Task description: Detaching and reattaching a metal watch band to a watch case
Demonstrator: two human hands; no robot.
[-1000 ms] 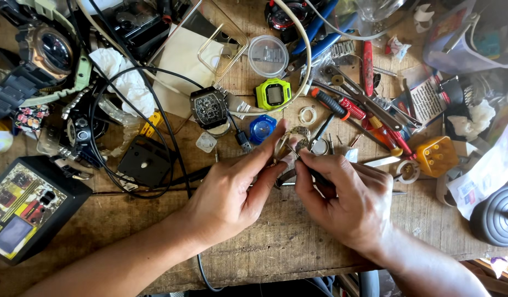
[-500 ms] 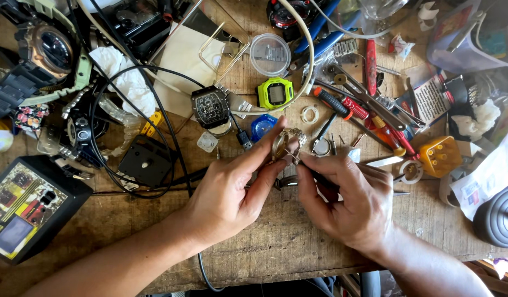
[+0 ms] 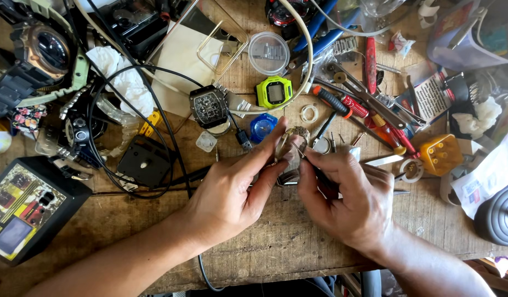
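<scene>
My left hand point(image 3: 232, 187) pinches a small metal watch case with a band point(image 3: 294, 144) between thumb and fingers, held upright above the wooden bench point(image 3: 276, 247). My right hand point(image 3: 347, 198) grips a thin dark-handled tool point(image 3: 320, 175) whose fine tip touches the watch piece. Both hands meet at the middle of the bench. The lower part of the watch piece is hidden behind my fingers.
A lime-green digital watch point(image 3: 274, 92), a dark square watch point(image 3: 209, 105), a blue round piece point(image 3: 263, 126), a clear round lid point(image 3: 269, 53), red-handled screwdrivers point(image 3: 375, 118), a yellow block point(image 3: 441, 154), black cables point(image 3: 155, 104) and a black box point(image 3: 28, 206) crowd the bench.
The hands have shifted slightly, and the watch piece is now tilted more upright with the tool tip pressed against it.
</scene>
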